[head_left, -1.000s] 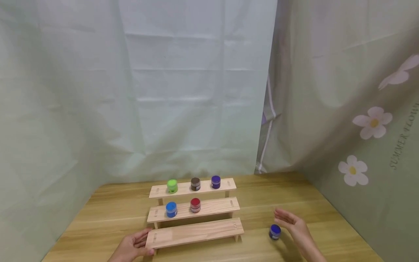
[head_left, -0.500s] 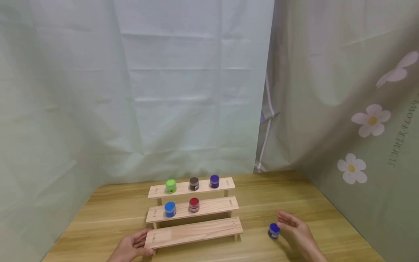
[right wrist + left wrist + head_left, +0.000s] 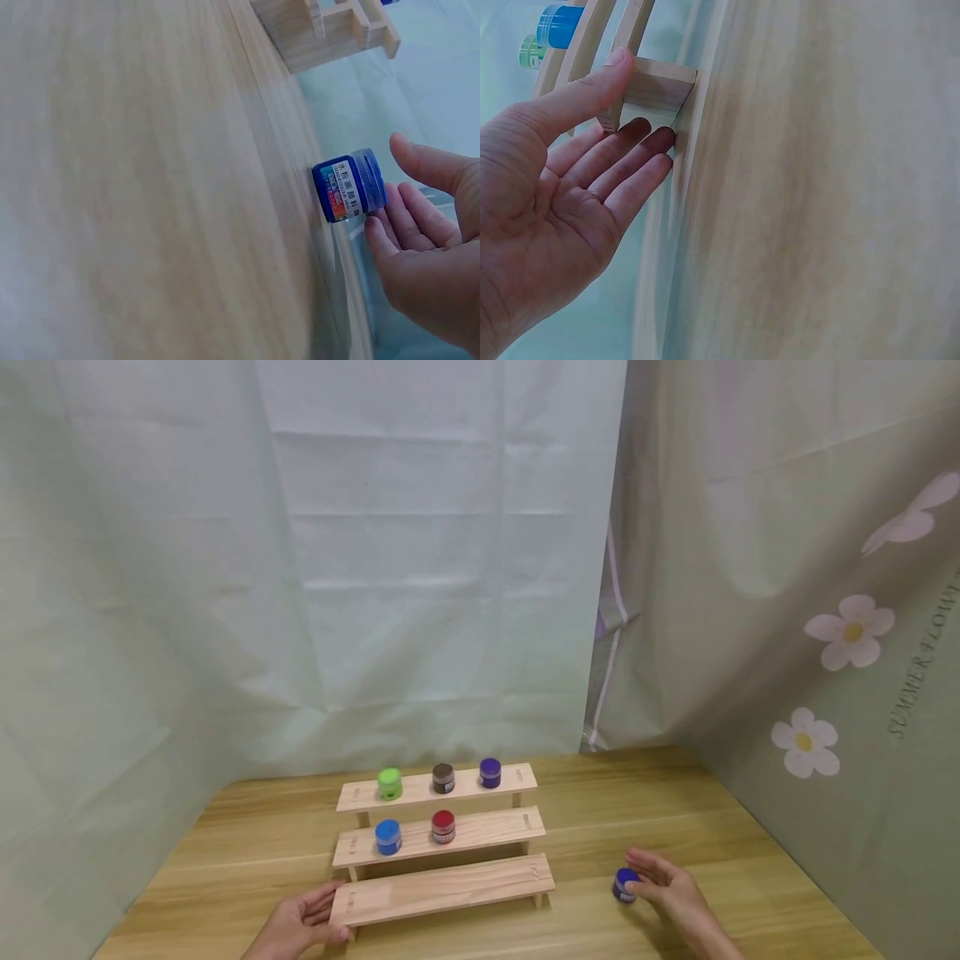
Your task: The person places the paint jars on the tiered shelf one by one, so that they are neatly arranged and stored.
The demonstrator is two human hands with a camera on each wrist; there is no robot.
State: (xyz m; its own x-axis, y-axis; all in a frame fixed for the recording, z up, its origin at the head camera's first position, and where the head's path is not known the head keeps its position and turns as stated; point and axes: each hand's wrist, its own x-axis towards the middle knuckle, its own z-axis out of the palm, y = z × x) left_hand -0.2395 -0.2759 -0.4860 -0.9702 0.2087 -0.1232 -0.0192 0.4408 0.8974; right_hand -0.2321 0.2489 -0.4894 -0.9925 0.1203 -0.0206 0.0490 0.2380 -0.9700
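Note:
A three-tier wooden display stand (image 3: 442,892) is on the table. My left hand (image 3: 294,923) holds the left end of its lowest step, thumb at the front and fingers at the back; in the left wrist view the thumb (image 3: 606,79) rests on the wood. A dark blue paint jar (image 3: 624,886) stands upright on the table right of the stand. Beside it is my right hand (image 3: 671,893), thumb and fingers spread apart near the lid. The right wrist view shows the jar's printed label (image 3: 341,191) and the hand not gripping it.
The top step carries a green jar (image 3: 390,783), a brown jar (image 3: 443,778) and a purple-blue jar (image 3: 491,772). On the middle step stand a light blue jar (image 3: 388,837) and a red jar (image 3: 443,827). A pale curtain (image 3: 420,610) hangs behind the table.
My right hand has drawn closer to the dark blue jar, its thumb coming in by the lid. The left hand stays at the stand's end. The head view has shifted slightly.

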